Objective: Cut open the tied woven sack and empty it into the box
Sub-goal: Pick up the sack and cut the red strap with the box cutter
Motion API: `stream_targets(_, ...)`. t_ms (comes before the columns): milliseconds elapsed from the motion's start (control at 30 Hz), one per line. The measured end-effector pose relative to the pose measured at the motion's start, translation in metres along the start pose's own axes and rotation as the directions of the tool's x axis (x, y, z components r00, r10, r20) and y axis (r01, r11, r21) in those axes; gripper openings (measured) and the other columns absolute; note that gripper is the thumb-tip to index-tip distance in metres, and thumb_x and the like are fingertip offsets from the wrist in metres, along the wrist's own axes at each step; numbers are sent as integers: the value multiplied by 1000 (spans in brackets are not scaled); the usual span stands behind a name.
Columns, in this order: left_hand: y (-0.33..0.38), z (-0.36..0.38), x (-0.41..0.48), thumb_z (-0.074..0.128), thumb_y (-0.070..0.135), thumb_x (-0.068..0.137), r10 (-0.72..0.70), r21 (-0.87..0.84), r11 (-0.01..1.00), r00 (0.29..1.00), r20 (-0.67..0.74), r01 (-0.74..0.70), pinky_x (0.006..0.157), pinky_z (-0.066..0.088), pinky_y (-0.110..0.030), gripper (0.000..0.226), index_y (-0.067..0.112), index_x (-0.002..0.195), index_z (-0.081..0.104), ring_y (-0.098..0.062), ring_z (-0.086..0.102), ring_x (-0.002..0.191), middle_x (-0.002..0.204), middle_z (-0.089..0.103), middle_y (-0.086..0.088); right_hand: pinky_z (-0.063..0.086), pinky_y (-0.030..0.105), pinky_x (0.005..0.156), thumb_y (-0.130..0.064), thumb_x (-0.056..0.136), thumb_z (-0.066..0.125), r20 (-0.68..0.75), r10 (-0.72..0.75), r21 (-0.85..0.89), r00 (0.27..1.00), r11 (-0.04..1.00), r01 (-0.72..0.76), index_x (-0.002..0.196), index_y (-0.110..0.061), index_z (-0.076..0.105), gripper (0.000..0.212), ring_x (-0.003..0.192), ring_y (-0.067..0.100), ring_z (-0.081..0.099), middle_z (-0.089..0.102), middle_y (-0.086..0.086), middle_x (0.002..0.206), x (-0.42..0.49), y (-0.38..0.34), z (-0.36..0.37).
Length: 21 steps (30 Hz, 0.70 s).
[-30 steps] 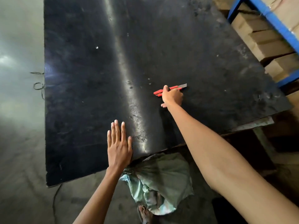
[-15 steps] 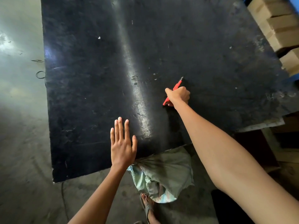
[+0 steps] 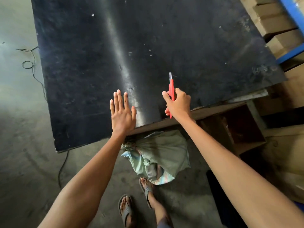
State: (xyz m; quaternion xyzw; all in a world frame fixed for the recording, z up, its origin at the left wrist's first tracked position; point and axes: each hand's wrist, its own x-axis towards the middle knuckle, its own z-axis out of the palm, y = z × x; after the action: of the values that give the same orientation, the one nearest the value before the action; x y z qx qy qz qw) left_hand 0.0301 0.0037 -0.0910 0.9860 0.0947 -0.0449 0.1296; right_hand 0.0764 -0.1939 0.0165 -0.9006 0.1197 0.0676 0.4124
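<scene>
Now right hand (image 3: 178,104) lifts red cutter (image 3: 171,89) off table (image 3: 82,63), blade upright, nearer edge

Tabletop (image 3: 164,46) was black, scuffed with pale grey specks and one whitish glare streak down middle. Cutter (image 3: 171,89) was bright red with grey metal tip. Sack (image 3: 161,155) was pale green, woven (faded pink and blue stripes along lower edge). Floor (image 3: 19,145) was dull grey-green. Sandals (image 3: 126,213) were grey. Shelf frame (image 3: 292,17) was blue; boxes (image 3: 276,25) on it were tan. Wire (image 3: 31,63) on floor was black.
</scene>
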Motion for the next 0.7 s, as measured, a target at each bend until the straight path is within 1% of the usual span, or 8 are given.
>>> stream_targets(133,-10,-9,-16,25,41,104,72,-30,997,996,43,-71,126,6,-47,65,11,160,11,-29,-1,156,168,0,-15,56,32,39,-43,95,62,-31,-56,-11,998,998,56,92,-10,60,34,43,18,66,68,12,68,-95,15,-7)
stream_targets(200,-18,-14,-34,29,38,105,120,-8,993,991,62,-120,127,6,-46,64,12,160,11,-29,-1,156,168,1,-14,56,37,40,-44,95,61,-54,-67,-32,996,997,66,89,-11,59,34,49,23,68,67,10,66,-139,26,-4)
stream_targets(300,-24,-14,-78,31,36,104,128,-3,992,988,83,-128,127,6,-46,64,13,160,12,-29,-2,156,168,1,-14,57,41,46,-47,95,59,-34,-68,-78,997,995,66,88,-14,57,34,43,19,66,65,5,61,-196,48,7)
stream_targets(367,-26,-7,-111,35,34,101,133,-26,991,989,62,-132,126,7,-47,66,12,160,14,-30,-1,156,168,3,-15,57,44,53,-49,95,57,-15,-72,-117,997,991,70,86,-16,56,34,48,22,67,64,4,60,-225,65,21)
stream_targets(467,-28,4,-154,40,25,93,144,-62,988,989,-12,-145,127,8,-48,72,10,159,16,-32,0,156,167,5,-18,56,43,58,-50,93,57,-2,-35,-130,999,991,34,80,-14,54,38,49,24,66,63,4,57,-252,98,49)
stream_targets(533,-31,20,-181,44,23,90,153,-81,984,987,-51,-157,127,8,-47,74,10,159,18,-32,5,155,167,12,-17,56,43,64,-54,91,54,14,1,-156,1000,988,1,77,-16,52,41,54,28,66,64,5,59,-262,125,68)
stream_targets(600,-37,49,-210,49,25,91,125,-120,984,991,-51,-130,127,11,-46,73,11,158,22,-30,16,154,164,25,-16,55,43,70,-55,91,53,35,22,-200,999,980,-15,74,-18,49,41,59,29,66,64,5,60,-266,157,87)
stream_targets(700,-54,122,-248,49,32,93,-11,-175,984,997,77,24,123,23,-44,65,12,153,36,-31,30,149,158,38,-13,55,41,72,-54,93,54,72,59,-228,996,973,-41,73,-22,47,38,61,28,66,64,2,59,-266,210,120)
